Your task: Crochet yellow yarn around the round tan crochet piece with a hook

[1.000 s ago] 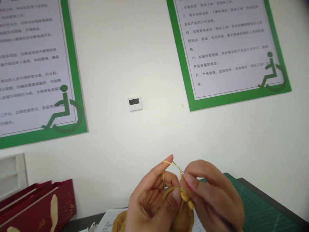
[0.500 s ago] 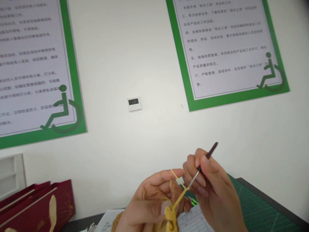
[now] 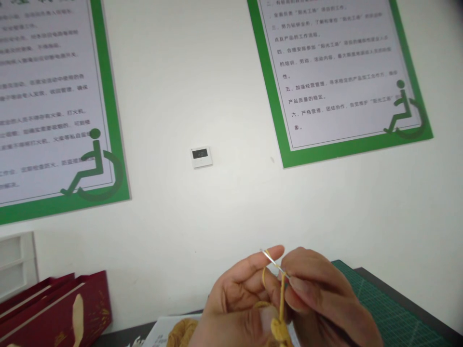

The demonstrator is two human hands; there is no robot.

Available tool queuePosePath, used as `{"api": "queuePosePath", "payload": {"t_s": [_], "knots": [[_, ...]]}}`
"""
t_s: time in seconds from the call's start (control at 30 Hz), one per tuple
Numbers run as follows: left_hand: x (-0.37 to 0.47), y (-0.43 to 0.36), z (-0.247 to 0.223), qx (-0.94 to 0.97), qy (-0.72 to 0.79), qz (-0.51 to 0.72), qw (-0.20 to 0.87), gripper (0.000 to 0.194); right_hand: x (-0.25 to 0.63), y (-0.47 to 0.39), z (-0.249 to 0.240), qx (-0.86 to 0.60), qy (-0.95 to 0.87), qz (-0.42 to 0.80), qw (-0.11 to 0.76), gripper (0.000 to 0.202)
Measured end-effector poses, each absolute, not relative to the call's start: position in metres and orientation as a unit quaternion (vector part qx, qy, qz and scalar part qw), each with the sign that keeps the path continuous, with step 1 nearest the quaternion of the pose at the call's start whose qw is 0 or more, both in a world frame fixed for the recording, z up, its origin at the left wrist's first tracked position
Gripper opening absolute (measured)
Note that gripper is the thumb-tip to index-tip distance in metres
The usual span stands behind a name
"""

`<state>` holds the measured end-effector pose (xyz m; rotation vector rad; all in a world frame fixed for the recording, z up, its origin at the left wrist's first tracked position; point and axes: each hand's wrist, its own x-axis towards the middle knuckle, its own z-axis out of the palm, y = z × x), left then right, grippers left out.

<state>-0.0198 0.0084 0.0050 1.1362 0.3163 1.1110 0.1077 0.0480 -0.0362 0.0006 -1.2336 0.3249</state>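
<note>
At the bottom centre, my left hand (image 3: 238, 299) pinches a small yellow crocheted piece (image 3: 279, 328) between thumb and fingers, with yellow yarn looped over its raised index finger. My right hand (image 3: 325, 294) is closed on a crochet hook (image 3: 270, 259); the metal tip points up and left beside the left index fingertip, and the handle is hidden by the hand. A stretched yellow loop runs from the hook down to the piece. Behind the left wrist lies a bundle of mustard yarn (image 3: 181, 332).
Dark red paper bags (image 3: 87, 308) stand at the lower left. Papers (image 3: 157, 332) lie beside the yarn. A green cutting mat (image 3: 383, 308) is at the right. Two green-framed posters (image 3: 336, 72) and a thermostat (image 3: 201, 157) hang on the wall.
My right hand has turned and come down against the left; the hook tip now points up-left instead of down-left. The crocheted piece has shifted right.
</note>
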Motion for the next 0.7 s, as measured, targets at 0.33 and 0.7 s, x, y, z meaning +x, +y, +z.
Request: {"api": "queuePosePath", "payload": {"t_s": [0.33,0.7], "knots": [[-0.032,0.014,0.004,0.503,0.125,0.488,0.702,0.051,0.115,0.042,-0.009,0.093,-0.465,0.591,0.652,0.038],[-0.025,0.006,0.01,0.558,0.214,0.572,0.562,0.05,0.111,0.048,-0.018,0.06,-0.584,0.378,0.716,0.004]]}}
